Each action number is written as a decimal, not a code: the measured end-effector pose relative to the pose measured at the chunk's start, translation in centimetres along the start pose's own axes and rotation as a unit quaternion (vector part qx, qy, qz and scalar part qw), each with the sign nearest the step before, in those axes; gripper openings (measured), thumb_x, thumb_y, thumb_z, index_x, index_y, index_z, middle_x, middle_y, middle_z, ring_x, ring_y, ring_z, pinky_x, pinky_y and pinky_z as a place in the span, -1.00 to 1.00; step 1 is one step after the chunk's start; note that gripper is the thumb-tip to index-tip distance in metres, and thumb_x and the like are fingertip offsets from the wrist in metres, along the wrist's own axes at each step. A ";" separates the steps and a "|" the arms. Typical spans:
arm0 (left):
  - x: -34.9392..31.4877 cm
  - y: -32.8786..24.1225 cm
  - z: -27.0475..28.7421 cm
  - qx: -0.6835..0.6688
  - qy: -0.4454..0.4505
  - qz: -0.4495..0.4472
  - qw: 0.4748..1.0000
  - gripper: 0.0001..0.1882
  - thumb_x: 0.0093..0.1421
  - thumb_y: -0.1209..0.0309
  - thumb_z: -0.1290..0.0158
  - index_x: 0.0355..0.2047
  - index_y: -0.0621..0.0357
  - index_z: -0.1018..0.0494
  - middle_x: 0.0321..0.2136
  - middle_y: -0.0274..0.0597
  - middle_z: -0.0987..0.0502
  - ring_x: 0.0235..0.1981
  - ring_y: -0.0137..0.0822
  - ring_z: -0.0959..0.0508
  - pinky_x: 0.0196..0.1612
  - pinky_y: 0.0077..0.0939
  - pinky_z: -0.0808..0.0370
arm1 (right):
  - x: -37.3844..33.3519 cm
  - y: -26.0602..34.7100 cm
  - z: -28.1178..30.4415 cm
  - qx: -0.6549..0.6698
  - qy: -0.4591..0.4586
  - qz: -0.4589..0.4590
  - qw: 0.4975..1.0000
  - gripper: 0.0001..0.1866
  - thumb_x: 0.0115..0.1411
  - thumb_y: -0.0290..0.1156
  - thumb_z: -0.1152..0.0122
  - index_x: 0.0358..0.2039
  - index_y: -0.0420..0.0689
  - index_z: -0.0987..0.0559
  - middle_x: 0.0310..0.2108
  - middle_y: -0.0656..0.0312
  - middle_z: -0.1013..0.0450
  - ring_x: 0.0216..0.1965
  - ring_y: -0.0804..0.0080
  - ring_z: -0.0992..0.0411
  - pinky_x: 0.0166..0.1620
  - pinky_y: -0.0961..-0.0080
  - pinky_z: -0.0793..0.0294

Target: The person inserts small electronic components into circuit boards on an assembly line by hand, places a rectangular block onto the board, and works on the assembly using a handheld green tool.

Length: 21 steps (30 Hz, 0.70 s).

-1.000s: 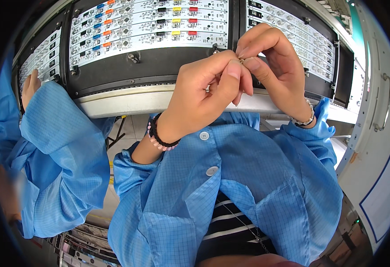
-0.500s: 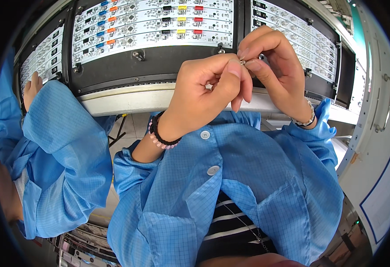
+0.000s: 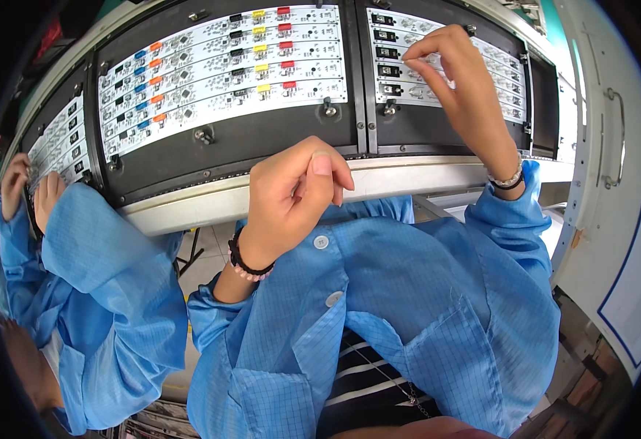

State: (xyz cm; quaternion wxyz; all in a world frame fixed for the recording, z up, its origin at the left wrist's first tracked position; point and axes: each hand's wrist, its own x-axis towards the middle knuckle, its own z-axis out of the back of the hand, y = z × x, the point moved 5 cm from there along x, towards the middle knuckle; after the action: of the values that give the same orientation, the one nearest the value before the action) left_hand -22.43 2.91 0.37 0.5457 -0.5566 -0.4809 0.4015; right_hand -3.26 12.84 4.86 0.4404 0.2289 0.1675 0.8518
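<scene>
My left hand (image 3: 295, 197), a dark and pink bead bracelet at its wrist, hovers by the front rail of the bench. Its fingers are curled in with the thumb laid over them; whatever they may hold is hidden. My right hand (image 3: 463, 84) is raised over the right-hand panel of white circuit boards (image 3: 419, 91). Thumb and index fingertips come together in a pinch beside a black connector (image 3: 388, 53) at the boards' left end. Anything between those fingertips is too small to make out.
The middle panel of white circuit boards (image 3: 210, 91) carries blue, orange, black, yellow and red parts in a black frame (image 3: 262, 126). Metal knobs (image 3: 329, 108) stick up from it. At left, a co-worker in a blue coat (image 3: 115, 271) has both hands at another panel. A white cabinet (image 3: 598, 183) stands right.
My hands, earlier together around a small metallic piece, have parted. The right moved up onto the right panel's boards; the left dropped lower and left. The view has shifted slightly.
</scene>
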 end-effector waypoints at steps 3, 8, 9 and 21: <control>0.0 0.1 0.0 0.017 0.010 -0.005 1.000 -0.70 0.33 0.43 0.16 -0.51 0.25 -0.46 -0.66 -0.32 -0.47 -0.68 -0.65 -0.41 -0.63 -0.75 -0.22 | 0.0 0.2 -0.7 -0.089 0.009 0.084 0.992 -0.87 0.11 -0.48 -0.23 -0.31 -0.13 -0.52 -0.32 0.26 -0.40 -0.38 0.32 -0.35 -0.29 0.47 -0.26; 0.0 0.0 0.0 0.011 -0.005 -0.010 1.000 -0.70 0.33 0.43 0.16 -0.51 0.24 -0.46 -0.68 -0.32 -0.47 -0.69 -0.66 -0.39 -0.64 -0.75 -0.21 | -0.3 0.5 -0.8 -0.133 0.021 0.052 0.989 -0.87 0.10 -0.45 -0.23 -0.32 -0.11 -0.52 -0.34 0.27 -0.39 -0.37 0.27 -0.35 -0.28 0.42 -0.24; 0.0 0.0 0.0 0.011 -0.005 -0.010 1.000 -0.70 0.33 0.43 0.16 -0.51 0.24 -0.46 -0.68 -0.32 -0.47 -0.69 -0.66 -0.39 -0.64 -0.75 -0.21 | -0.2 0.6 -0.8 -0.141 0.021 0.055 0.988 -0.88 0.10 -0.45 -0.23 -0.32 -0.10 -0.52 -0.35 0.27 -0.38 -0.37 0.27 -0.35 -0.28 0.42 -0.23; -0.1 -0.3 0.3 0.007 -0.010 -0.007 1.000 -0.71 0.33 0.45 0.16 -0.50 0.25 -0.46 -0.64 -0.31 -0.48 -0.68 -0.66 -0.40 -0.63 -0.75 -0.21 | -0.3 1.0 -0.6 -0.170 0.019 0.055 0.984 -0.90 0.11 -0.43 -0.22 -0.34 -0.08 -0.52 -0.36 0.29 -0.38 -0.38 0.30 -0.35 -0.29 0.43 -0.19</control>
State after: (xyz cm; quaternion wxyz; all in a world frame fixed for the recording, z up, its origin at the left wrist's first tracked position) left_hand -22.76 2.88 0.60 0.5473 -0.5453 -0.4875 0.4068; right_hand -4.14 12.00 4.77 0.4217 0.1431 0.0161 0.8952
